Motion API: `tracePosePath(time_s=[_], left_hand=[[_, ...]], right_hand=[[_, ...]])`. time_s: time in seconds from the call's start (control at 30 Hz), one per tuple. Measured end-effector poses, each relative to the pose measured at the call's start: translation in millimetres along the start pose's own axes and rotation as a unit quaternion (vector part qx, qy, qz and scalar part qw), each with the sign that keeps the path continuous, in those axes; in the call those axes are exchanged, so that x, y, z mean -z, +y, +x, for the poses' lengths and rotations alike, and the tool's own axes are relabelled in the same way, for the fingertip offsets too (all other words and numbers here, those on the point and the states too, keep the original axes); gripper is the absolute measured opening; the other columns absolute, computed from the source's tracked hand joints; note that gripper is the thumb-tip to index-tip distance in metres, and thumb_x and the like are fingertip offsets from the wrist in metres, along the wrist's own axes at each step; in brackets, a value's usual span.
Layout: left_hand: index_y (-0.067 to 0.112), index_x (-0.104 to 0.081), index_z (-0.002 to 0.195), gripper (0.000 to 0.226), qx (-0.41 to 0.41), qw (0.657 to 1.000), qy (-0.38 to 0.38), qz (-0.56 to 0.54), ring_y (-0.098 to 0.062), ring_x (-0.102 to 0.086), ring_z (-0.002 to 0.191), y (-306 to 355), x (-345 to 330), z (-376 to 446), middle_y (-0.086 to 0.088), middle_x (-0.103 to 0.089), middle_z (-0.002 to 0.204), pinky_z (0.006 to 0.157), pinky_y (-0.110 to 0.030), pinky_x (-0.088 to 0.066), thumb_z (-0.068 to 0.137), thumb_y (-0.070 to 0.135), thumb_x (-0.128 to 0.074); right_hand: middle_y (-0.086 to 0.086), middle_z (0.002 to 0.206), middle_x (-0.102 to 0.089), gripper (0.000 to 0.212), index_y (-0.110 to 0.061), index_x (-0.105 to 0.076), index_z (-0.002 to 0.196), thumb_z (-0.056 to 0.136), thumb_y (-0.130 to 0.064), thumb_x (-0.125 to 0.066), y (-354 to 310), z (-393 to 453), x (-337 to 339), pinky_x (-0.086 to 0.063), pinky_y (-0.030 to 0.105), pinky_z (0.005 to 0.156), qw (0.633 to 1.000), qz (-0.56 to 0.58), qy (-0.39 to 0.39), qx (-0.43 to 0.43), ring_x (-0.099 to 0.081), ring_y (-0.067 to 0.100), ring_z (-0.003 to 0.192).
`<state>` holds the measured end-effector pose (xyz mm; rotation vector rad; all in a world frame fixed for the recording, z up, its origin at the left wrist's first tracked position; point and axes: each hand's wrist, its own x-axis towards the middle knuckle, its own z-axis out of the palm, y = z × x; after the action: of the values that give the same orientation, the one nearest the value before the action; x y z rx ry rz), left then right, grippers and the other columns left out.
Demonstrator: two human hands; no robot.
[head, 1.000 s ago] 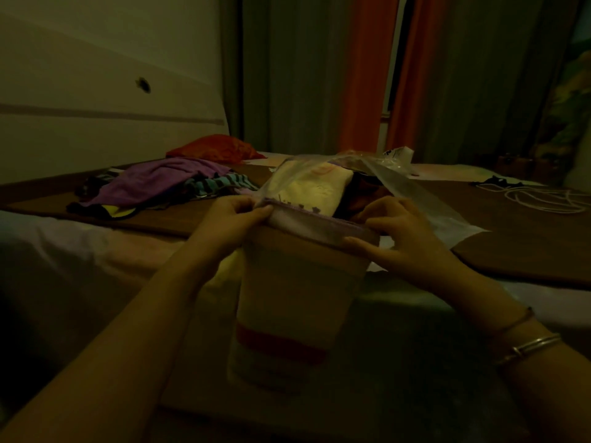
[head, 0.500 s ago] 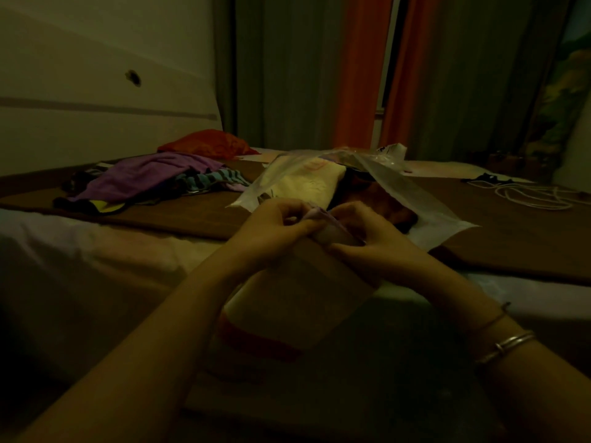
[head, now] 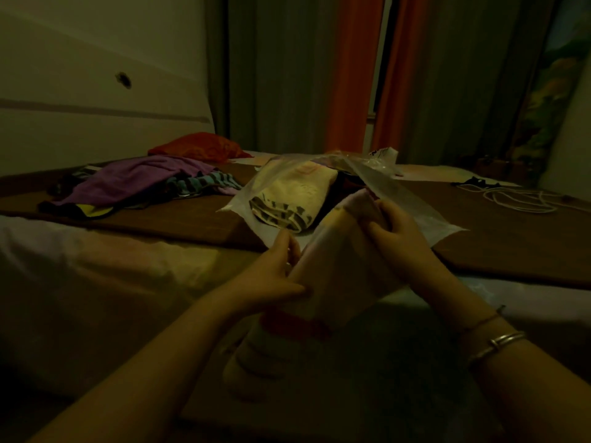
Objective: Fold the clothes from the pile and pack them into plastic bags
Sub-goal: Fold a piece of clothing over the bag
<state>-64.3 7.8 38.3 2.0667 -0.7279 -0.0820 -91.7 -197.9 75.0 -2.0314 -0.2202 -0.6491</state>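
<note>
1. Hands meet at frame centre: the left hand grips the lower left edge of a folded pale garment, thumb across the front.
2. Right hand clasps the garment's upper right side, fingers curled round the fold.
3. Garment hangs down toward lower centre, a red band crossing it below the hands.
4. Just behind, a clear plastic bag lies on the bed with a cream patterned item inside.
5. Upper left, the clothes pile sprawls on the brown cover: purple, striped, red pieces.
6. Far right, a white cord lies coiled.
7. Bangles circle the right wrist.
</note>
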Motion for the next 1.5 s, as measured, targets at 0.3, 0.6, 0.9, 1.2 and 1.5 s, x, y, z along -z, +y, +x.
tracePosePath(time_s=[0.3, 0.6, 0.9, 1.2, 1.5], left_hand=[[0.026, -0.052, 0.117, 0.028, -0.046, 0.998, 0.033, -0.041, -0.011, -0.06, 0.102, 0, -7, 3, 0.005, -0.057, 0.115, 0.08, -0.029, -0.056, 0.091, 0.033, -0.059], [0.014, -0.062, 0.105, 0.017, -0.037, 0.987, 0.001, -0.158, -0.008, -0.064, 0.09, 18, -8, 7, 0.001, -0.063, 0.101, 0.074, -0.02, -0.053, 0.093, 0.024, -0.056], [0.029, -0.052, 0.127, 0.045, 0.008, 0.986, -0.165, -0.007, -0.001, -0.051, 0.114, 2, -25, 1, 0.02, -0.049, 0.119, 0.083, -0.014, -0.05, 0.086, 0.013, -0.066], [0.018, -0.061, 0.115, 0.031, 0.039, 0.983, -0.163, -0.076, -0.003, -0.061, 0.098, 10, -30, 4, 0.009, -0.061, 0.111, 0.078, -0.016, -0.054, 0.085, 0.016, -0.068], [0.012, -0.072, 0.09, 0.016, 0.124, 0.983, -0.107, 0.085, -0.001, -0.053, 0.057, -25, -14, -4, 0.002, -0.064, 0.077, 0.053, -0.015, -0.041, 0.086, 0.027, -0.068]], right_hand=[[0.004, 0.105, -0.055, 0.02, -0.023, -0.048, 0.11, 0.097, -0.008, -0.046, 7, -1, 7, -0.048, 0.036, 0.089, 0.999, 0.036, -0.005, -0.034, -0.056, 0.02, 0.101], [-0.006, 0.095, -0.055, 0.02, -0.03, -0.051, 0.096, 0.097, -0.011, -0.045, 0, -6, 2, -0.05, 0.021, 0.074, 0.996, 0.084, -0.036, -0.007, -0.056, 0.005, 0.084], [-0.006, 0.1, -0.055, 0.015, -0.026, -0.05, 0.109, 0.098, -0.016, -0.046, 3, -1, 0, -0.042, 0.016, 0.065, 0.995, 0.094, 0.014, -0.04, -0.055, 0.004, 0.085], [-0.004, 0.094, -0.057, 0.011, -0.021, -0.051, 0.107, 0.097, -0.017, -0.051, 6, 6, -11, -0.046, 0.02, 0.068, 0.996, 0.077, 0.036, -0.03, -0.057, 0.007, 0.081], [-0.002, 0.082, -0.052, 0.018, -0.014, -0.047, 0.113, 0.096, -0.018, -0.048, 22, 16, -4, -0.04, 0.023, 0.058, 0.991, -0.049, 0.122, -0.025, -0.05, 0.009, 0.068]])
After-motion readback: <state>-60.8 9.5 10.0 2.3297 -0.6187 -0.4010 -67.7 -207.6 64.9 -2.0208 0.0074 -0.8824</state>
